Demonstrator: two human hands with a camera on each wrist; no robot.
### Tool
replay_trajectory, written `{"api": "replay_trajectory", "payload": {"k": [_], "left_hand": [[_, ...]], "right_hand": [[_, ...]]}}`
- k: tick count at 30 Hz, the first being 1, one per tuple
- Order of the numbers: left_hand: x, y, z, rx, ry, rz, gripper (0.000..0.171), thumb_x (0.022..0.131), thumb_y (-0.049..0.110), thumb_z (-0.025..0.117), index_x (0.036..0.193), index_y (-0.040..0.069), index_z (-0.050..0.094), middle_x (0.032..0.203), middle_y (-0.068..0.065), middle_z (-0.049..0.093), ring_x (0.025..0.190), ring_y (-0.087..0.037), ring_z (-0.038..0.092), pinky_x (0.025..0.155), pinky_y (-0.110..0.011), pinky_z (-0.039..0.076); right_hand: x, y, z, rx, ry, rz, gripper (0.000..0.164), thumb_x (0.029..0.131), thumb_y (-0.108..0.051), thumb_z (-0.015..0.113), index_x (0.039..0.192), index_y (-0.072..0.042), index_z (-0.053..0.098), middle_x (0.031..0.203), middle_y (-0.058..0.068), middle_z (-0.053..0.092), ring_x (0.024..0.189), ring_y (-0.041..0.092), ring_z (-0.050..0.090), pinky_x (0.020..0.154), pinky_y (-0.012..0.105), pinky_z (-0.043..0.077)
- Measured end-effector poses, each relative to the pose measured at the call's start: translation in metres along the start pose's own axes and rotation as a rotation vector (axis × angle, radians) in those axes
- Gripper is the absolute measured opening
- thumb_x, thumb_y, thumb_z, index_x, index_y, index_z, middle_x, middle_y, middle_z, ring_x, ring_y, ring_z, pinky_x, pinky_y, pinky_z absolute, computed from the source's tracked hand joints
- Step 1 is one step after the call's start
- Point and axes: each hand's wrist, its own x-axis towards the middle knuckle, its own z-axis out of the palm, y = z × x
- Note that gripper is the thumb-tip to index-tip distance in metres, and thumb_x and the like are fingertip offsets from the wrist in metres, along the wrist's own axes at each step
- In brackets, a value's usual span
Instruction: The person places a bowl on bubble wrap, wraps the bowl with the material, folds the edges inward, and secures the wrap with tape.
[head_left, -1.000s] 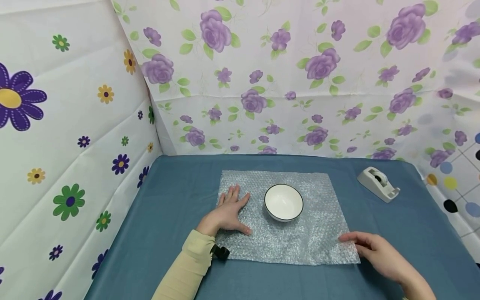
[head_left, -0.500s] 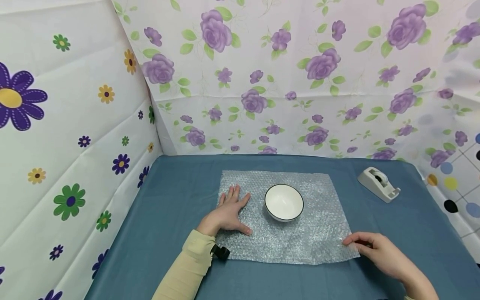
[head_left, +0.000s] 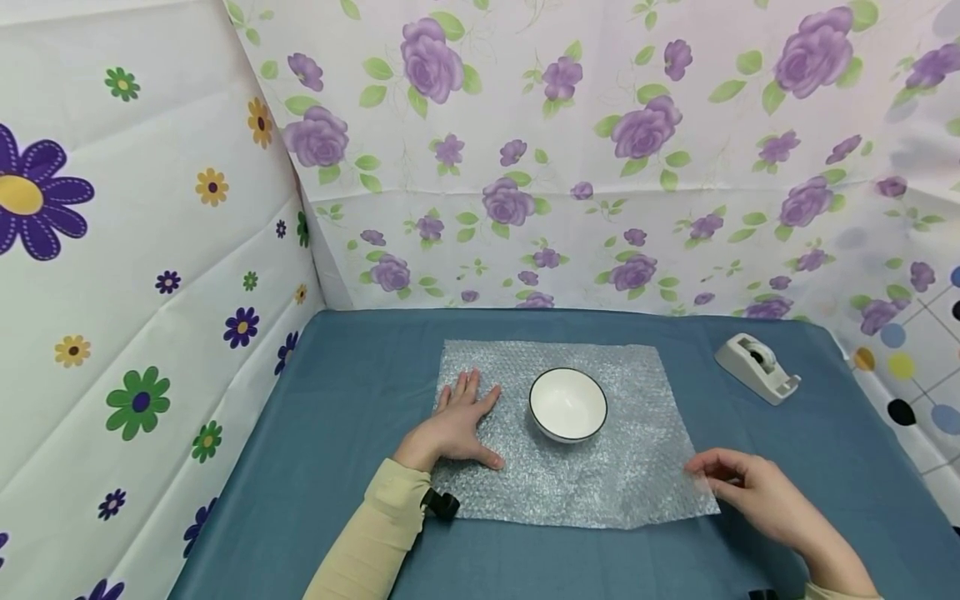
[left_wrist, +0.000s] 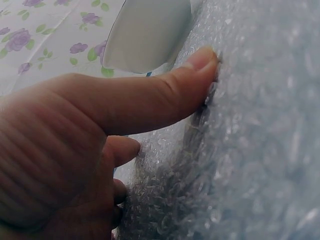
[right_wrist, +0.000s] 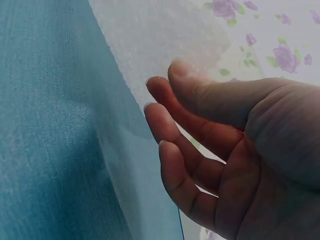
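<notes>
A sheet of bubble wrap [head_left: 622, 492] lies flat on the blue cloth. On it, right of its upper middle, stands a white bowl with a dark rim [head_left: 567, 405]. My left hand [head_left: 453, 429] rests on the sheet's left side with fingers spread; in the left wrist view its thumb [left_wrist: 165, 97] presses the bubbles, with the bowl behind. At the right edge, near the front corner, my right hand [head_left: 753, 492] pinches the bubble wrap between thumb and index finger. The right wrist view shows that sheet [right_wrist: 150, 40] running to the fingertips, the other fingers loosely curled beneath.
A white tape dispenser [head_left: 757, 368] stands on the blue cloth [head_left: 360, 383] at the back right, apart from the bubble wrap. Flowered curtains [head_left: 510, 167] hang behind the table and along its left side.
My right hand has shifted its grip on the bubble wrap's right edge and risen slightly, lifting the near right corner a little. The left hand and the bowl have stayed put.
</notes>
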Motion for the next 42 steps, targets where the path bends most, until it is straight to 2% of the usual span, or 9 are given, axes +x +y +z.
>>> {"api": "replay_trajectory", "payload": {"k": [7,13,20,26,31,42], "left_hand": [[0.001,-0.001,0.001,0.005,0.001,0.0,0.124,0.078,0.05,0.096,0.172,0.016,0.024,0.176,-0.022,-0.011,0.162,-0.04,-0.016,0.128,-0.063,-0.006],[0.001,-0.001,0.001,0.004,-0.002,-0.002,0.124,0.078,0.05,0.096,0.172,0.016,0.024,0.176,-0.022,-0.011,0.162,-0.039,-0.016,0.128,-0.063,-0.007],[0.001,-0.001,0.001,0.009,-0.006,-0.007,0.124,0.078,0.051,0.096,0.173,0.018,0.023,0.177,-0.021,-0.012,0.162,-0.038,-0.017,0.128,-0.062,-0.007],[0.001,-0.001,0.001,0.006,-0.006,-0.006,0.124,0.078,0.05,0.096,0.172,0.017,0.024,0.177,-0.021,-0.012,0.162,-0.039,-0.016,0.128,-0.062,-0.007],[-0.001,0.0,0.0,0.01,-0.005,-0.008,0.124,0.078,0.051,0.096,0.173,0.017,0.024,0.177,-0.021,-0.011,0.162,-0.039,-0.016,0.128,-0.062,-0.007],[0.001,-0.002,0.001,-0.004,-0.012,0.005,0.122,0.08,0.047,0.096,0.172,0.014,0.024,0.177,-0.023,-0.011,0.162,-0.04,-0.016,0.128,-0.062,-0.008]], "right_hand": [[0.004,-0.001,0.002,-0.064,0.047,-0.043,0.015,0.104,-0.013,0.071,0.116,-0.019,0.079,0.113,-0.002,0.077,0.091,0.006,0.069,0.071,0.029,0.058],[0.009,-0.007,0.002,-0.094,0.076,-0.075,0.012,0.105,-0.018,0.072,0.113,-0.023,0.08,0.11,-0.006,0.077,0.087,0.005,0.068,0.069,0.029,0.056],[0.016,-0.017,0.001,-0.083,0.085,-0.085,0.012,0.106,-0.025,0.072,0.115,-0.023,0.079,0.111,-0.005,0.076,0.083,0.011,0.068,0.066,0.03,0.055],[0.021,-0.027,0.003,-0.077,0.128,-0.137,0.012,0.107,-0.028,0.07,0.115,-0.025,0.079,0.106,-0.008,0.076,0.081,0.017,0.069,0.065,0.03,0.055],[0.029,-0.038,0.006,-0.057,0.151,-0.186,0.015,0.108,-0.026,0.069,0.118,-0.021,0.079,0.103,-0.009,0.077,0.085,0.018,0.074,0.067,0.03,0.058],[0.043,-0.055,0.017,0.001,0.166,-0.226,0.017,0.108,-0.021,0.069,0.121,-0.014,0.078,0.101,-0.006,0.078,0.089,0.024,0.076,0.071,0.032,0.061]]}}
